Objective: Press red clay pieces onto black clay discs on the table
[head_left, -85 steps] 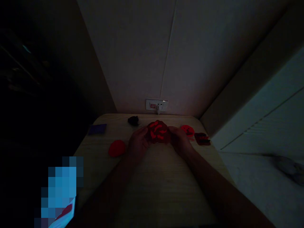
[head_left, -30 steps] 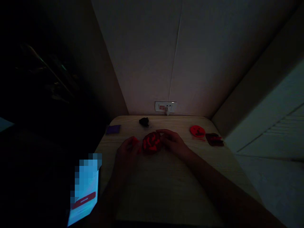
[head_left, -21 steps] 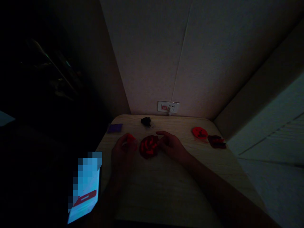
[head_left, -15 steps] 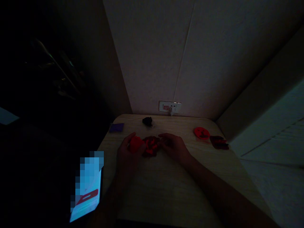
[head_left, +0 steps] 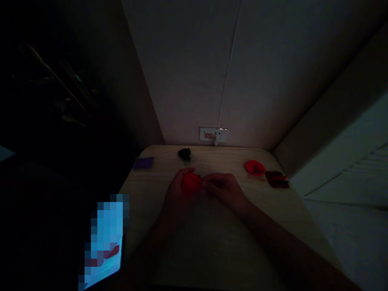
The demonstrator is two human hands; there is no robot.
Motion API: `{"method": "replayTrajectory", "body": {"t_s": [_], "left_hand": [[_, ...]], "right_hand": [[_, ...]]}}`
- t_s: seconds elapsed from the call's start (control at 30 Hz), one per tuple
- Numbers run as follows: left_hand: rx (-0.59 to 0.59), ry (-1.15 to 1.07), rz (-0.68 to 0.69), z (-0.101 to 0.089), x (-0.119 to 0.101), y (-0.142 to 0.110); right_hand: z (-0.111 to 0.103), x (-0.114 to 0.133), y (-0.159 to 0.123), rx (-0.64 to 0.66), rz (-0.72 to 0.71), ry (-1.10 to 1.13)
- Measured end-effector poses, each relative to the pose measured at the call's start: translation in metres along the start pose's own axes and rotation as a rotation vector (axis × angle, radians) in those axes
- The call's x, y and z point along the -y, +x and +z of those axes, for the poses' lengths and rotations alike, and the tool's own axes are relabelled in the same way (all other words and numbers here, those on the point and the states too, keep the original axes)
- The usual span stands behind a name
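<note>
A bright red rounded lump, its material too dim to tell, rests in the curled fingers of my left hand over the middle of the table. Close against its right side is my right hand, with thumb and forefinger pinched together. Whatever those fingertips grip, if anything, is too dark to make out. A small dark bit shows at the lump's upper right edge. The dark red, patterned piece seen earlier is mostly hidden behind the lump and my hands.
On the wooden table lie a purple packet, a black crumpled thing, a red disc with dark marks and a dark red flat piece. A lit screen stands at left. The wall has a socket.
My left hand has moved right with the red lump, bringing it up to my right hand's fingertips and covering the dark red piece. The view has shifted slightly.
</note>
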State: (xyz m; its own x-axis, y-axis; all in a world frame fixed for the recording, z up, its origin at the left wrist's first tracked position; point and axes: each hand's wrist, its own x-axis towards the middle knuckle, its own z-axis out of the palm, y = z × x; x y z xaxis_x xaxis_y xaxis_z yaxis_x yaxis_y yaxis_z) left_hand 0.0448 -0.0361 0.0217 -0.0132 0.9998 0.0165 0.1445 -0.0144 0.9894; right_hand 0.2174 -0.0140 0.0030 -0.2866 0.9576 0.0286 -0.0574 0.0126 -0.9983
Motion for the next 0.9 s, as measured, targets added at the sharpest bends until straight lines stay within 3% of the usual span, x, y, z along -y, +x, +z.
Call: {"method": "replayTrajectory", "body": {"t_s": [0.23, 0.43, 0.63, 0.77, 0.9], "left_hand": [[0.013, -0.243, -0.034, 0.001, 0.016, 0.003], [0.005, -0.061, 0.012, 0.002, 0.015, 0.004], [0.03, 0.098, 0.096, 0.009, -0.004, 0.014], [0.059, 0.128, 0.142, 0.015, -0.012, 0.021], [0.078, 0.118, 0.115, 0.016, -0.005, 0.023]], "right_hand": [[-0.003, -0.001, 0.0, 0.034, -0.012, 0.048], [-0.003, -0.004, -0.002, -0.038, -0.055, -0.026], [-0.012, -0.007, -0.001, -0.122, -0.147, -0.227], [-0.018, -0.005, 0.0, -0.142, -0.098, -0.179], [-0.021, -0.007, 0.004, -0.15, -0.039, -0.086]]}}
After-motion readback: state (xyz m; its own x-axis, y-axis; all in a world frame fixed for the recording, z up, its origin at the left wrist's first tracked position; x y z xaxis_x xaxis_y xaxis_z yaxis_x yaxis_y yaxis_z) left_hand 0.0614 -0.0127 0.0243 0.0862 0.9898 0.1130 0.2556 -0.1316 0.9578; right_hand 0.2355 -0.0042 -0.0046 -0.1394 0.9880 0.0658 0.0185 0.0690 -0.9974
